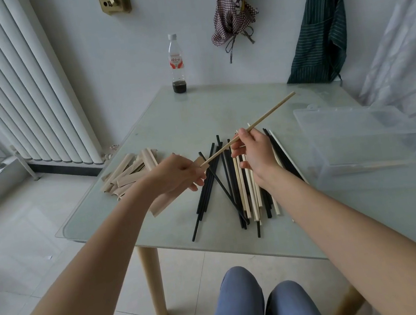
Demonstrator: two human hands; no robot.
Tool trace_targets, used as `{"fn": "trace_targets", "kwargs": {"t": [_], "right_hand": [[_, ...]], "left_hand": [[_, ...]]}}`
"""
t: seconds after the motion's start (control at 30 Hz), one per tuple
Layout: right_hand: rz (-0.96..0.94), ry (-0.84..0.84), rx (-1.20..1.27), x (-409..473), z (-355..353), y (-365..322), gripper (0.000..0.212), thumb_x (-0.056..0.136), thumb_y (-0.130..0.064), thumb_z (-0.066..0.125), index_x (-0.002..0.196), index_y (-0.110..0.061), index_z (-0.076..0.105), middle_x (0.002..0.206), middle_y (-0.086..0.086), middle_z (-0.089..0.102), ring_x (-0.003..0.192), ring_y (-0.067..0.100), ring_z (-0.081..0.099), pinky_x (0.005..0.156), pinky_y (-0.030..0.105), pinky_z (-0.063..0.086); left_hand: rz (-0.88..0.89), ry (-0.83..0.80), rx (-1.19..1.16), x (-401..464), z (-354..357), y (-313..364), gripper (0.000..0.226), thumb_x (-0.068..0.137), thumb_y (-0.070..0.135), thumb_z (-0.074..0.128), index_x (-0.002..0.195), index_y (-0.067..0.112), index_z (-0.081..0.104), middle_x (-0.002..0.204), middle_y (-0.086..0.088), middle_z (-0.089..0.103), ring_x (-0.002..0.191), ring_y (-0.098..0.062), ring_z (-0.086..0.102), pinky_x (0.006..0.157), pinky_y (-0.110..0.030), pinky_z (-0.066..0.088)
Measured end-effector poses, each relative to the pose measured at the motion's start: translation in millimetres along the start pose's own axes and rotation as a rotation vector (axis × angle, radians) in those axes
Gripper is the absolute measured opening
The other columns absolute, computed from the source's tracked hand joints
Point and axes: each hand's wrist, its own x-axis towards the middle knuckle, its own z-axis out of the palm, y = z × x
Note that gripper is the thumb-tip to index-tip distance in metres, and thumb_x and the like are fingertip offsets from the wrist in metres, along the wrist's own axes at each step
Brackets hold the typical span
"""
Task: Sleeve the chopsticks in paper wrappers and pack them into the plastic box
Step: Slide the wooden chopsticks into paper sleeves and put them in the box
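Pinched between thumb and fingers of the right hand [253,154], a pale wooden chopstick [265,116] slants up toward 2 o'clock, its far end free in the air and its near tip meeting the mouth of a tan paper wrapper [163,203]. That wrapper is clasped in the closed fingers of the left hand [177,174], running back under the palm toward 7 o'clock; whether the tip is already inside the mouth cannot be told.

From the head view, directly beneath both hands lies a loose heap of black and pale chopsticks [236,193] fanned across the glass table [195,116], their ends pointing toward 6 o'clock. The right forearm crosses over the heap's right side and hides part of it. At 10 o'clock from the left hand sits a pile of empty paper sleeves [128,173], just beside the wrist. The clear plastic box [369,144] stands open at 3 o'clock near the table's right edge, well apart from the hands, with what looks like a sleeved pair [373,166] lying along its floor. At 12 o'clock, at the far edge, a plastic bottle [176,65] with dark liquid in its bottom stands upright. A checked cloth [231,8] and a striped green apron [318,33] hang on the wall behind; a white radiator [15,86] fills 10 o'clock
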Motion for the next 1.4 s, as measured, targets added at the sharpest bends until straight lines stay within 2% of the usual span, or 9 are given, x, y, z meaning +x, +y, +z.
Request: {"fn": "trace_targets", "kwargs": {"t": [0.1, 0.2, 0.43, 0.57, 0.73, 0.87, 1.03, 1.2, 1.4], "right_hand": [[0.005, -0.018, 0.0, -1, -2, -1, 0.028, 0.1, -0.024, 0.04, 0.078, -0.017, 0.056, 0.069, -0.002, 0.058, 0.054, 0.004, 0.055, 0.043, 0.018, 0.037], [-0.001, -0.027, 0.003, -2, -2, -2, 0.028, 0.101, -0.025, 0.04, 0.079, -0.017, 0.056, 0.07, -0.003, 0.059, 0.057, 0.005, 0.056, 0.044, 0.018, 0.037], [-0.031, -0.026, 0.004, -1, -1, -3, 0.028, 0.101, -0.027, 0.039, 0.08, -0.017, 0.055, 0.072, -0.002, 0.058, 0.058, 0.005, 0.057, 0.044, 0.017, 0.038], [-0.041, -0.032, 0.003, -1, -1, -3, 0.028, 0.101, -0.027, 0.038, 0.081, -0.018, 0.055, 0.072, -0.002, 0.058, 0.058, 0.004, 0.056, 0.044, 0.016, 0.038], [-0.019, -0.043, 0.046, -1, -3, -1, 0.027, 0.101, -0.027, 0.039, 0.083, -0.017, 0.055, 0.074, -0.002, 0.059, 0.061, 0.006, 0.057, 0.046, 0.018, 0.04], [0.008, -0.024, 0.103, 1, -6, 0, 0.026, 0.101, -0.025, 0.039, 0.084, -0.016, 0.055, 0.071, -0.001, 0.058, 0.06, 0.008, 0.057, 0.046, 0.02, 0.039], [0.024, -0.023, 0.113, 0, -6, 1, 0.026, 0.101, -0.024, 0.039, 0.082, -0.015, 0.055, 0.07, -0.001, 0.058, 0.06, 0.008, 0.056, 0.046, 0.02, 0.039], [-0.013, -0.036, 0.089, -2, -4, -1, 0.027, 0.101, -0.025, 0.039, 0.081, -0.017, 0.055, 0.072, -0.001, 0.059, 0.06, 0.006, 0.057, 0.047, 0.019, 0.041], [-0.009, -0.061, 0.097, -2, -5, 0, 0.026, 0.101, -0.026, 0.04, 0.083, -0.016, 0.056, 0.074, 0.0, 0.06, 0.06, 0.006, 0.058, 0.048, 0.019, 0.043]], "left_hand": [[0.009, 0.008, 0.006, 0, -1, -2, 0.022, 0.096, 0.007, 0.049, 0.1, -0.008, 0.064, 0.076, -0.006, 0.063, 0.05, 0.002, 0.061, 0.054, -0.009, 0.049], [0.045, -0.007, 0.008, -1, 0, -2, 0.018, 0.096, 0.007, 0.049, 0.102, -0.003, 0.062, 0.08, -0.007, 0.063, 0.051, 0.001, 0.062, 0.055, -0.011, 0.05], [0.083, -0.051, 0.045, 2, -5, -7, 0.021, 0.097, 0.01, 0.048, 0.105, -0.003, 0.062, 0.087, -0.002, 0.071, 0.059, -0.005, 0.064, 0.066, -0.017, 0.051], [0.089, -0.067, 0.002, -3, -3, -4, 0.018, 0.097, 0.014, 0.048, 0.092, 0.005, 0.063, 0.104, -0.005, 0.071, 0.063, -0.006, 0.065, 0.064, -0.013, 0.051], [0.094, -0.074, -0.074, -7, -4, -2, 0.016, 0.095, 0.017, 0.052, 0.09, 0.014, 0.067, 0.105, 0.002, 0.071, 0.071, -0.013, 0.065, 0.068, -0.016, 0.051], [0.06, -0.042, -0.102, -8, -6, -3, 0.01, 0.093, 0.022, 0.056, 0.098, 0.015, 0.061, 0.107, 0.0, 0.072, 0.073, -0.016, 0.066, 0.077, -0.029, 0.05], [0.054, -0.027, 0.014, -8, -6, 0, 0.008, 0.093, 0.027, 0.057, 0.094, 0.021, 0.061, 0.103, 0.01, 0.072, 0.067, -0.003, 0.067, 0.072, -0.021, 0.05], [0.066, -0.02, 0.024, -7, -6, -2, 0.01, 0.092, 0.028, 0.058, 0.095, 0.02, 0.064, 0.104, 0.003, 0.073, 0.068, -0.003, 0.067, 0.081, -0.026, 0.051], [0.068, -0.017, 0.029, -7, -6, -5, 0.013, 0.092, 0.027, 0.058, 0.097, 0.018, 0.065, 0.103, 0.005, 0.073, 0.069, -0.006, 0.066, 0.085, -0.031, 0.051]]}}
